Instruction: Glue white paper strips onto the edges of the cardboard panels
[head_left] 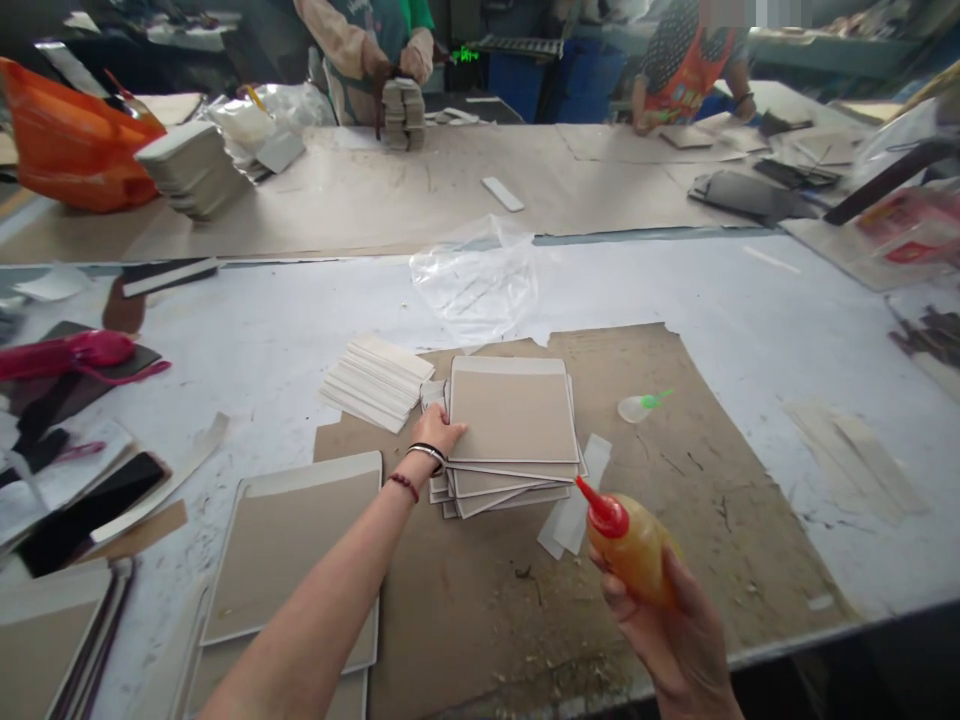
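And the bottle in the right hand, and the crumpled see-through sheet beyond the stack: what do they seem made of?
The bottle looks like translucent plastic, cloudy amber; its red nozzle seems smooth, shiny plastic. The crumpled sheet is probably thin plastic film: it wrinkles, glints and shows the white tabletop through.

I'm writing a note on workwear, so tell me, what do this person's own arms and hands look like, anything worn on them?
The left hand is ungloved; its wrist wears a thin black-and-silvery band and a dark red beaded bracelet. No sleeve shows on the left forearm. The right hand is ungloved too, without visible jewellery.
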